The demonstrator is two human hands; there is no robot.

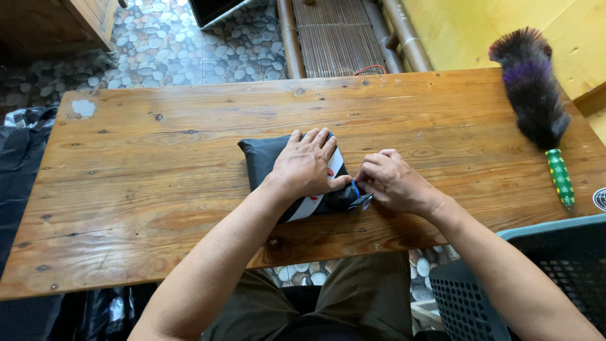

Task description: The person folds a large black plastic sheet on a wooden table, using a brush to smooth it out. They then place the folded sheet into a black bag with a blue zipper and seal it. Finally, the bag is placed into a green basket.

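A black plastic parcel (262, 156) with a white label lies in the middle of the wooden table (158, 164). My left hand (305, 163) presses flat on top of it, fingers spread. My right hand (392, 182) is curled at the parcel's right end, pinching the bunched plastic there. A small blue item (356, 188) shows between my two hands; what it is cannot be made out.
A feather duster (536, 101) with a green handle lies at the table's right end. A dark plastic basket (536, 278) stands at the lower right, beside my leg. Black plastic bags (19, 164) lie on the left. A pebble-patterned floor lies beyond the table.
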